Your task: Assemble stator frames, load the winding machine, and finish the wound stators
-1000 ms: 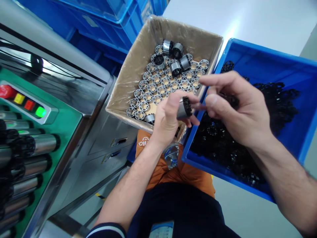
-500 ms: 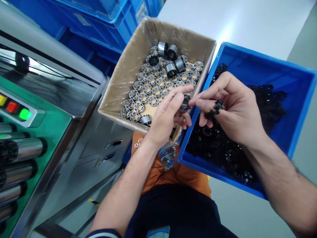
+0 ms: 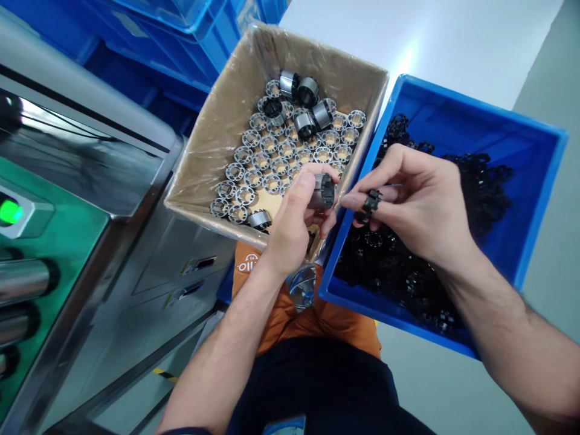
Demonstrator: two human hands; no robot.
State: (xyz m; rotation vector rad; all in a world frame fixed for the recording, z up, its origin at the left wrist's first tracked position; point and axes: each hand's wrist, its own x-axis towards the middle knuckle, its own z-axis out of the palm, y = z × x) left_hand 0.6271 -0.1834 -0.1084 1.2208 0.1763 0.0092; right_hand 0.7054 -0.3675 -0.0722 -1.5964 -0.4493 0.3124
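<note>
My left hand [image 3: 287, 232] is closed around a metal stator core [image 3: 317, 196] with a black slotted end facing right, over the near edge of a plastic-lined cardboard box [image 3: 203, 133]. Just right of it, my right hand [image 3: 430, 208] holds a small black plastic end cap [image 3: 372, 201] between curled fingers. Its thumb and fingertips stop close to the core, and I cannot tell whether they touch it. Bare stator cores [image 3: 261, 161] stand in rows in the box, with several black-capped cores [image 3: 304, 125] lying on top at the back.
A blue bin [image 3: 539, 211] full of black plastic end caps [image 3: 408, 281] stands to the right. On the left is a green machine panel [image 3: 67, 223] with metal rollers [image 3: 25, 281]. Blue crates [image 3: 176, 51] are stacked at the back left, beside a white table [image 3: 362, 27].
The core in my left hand has turned, so its metal side and black end now show. My right fingertips have drawn slightly away from it. The whole view has shifted a little.
</note>
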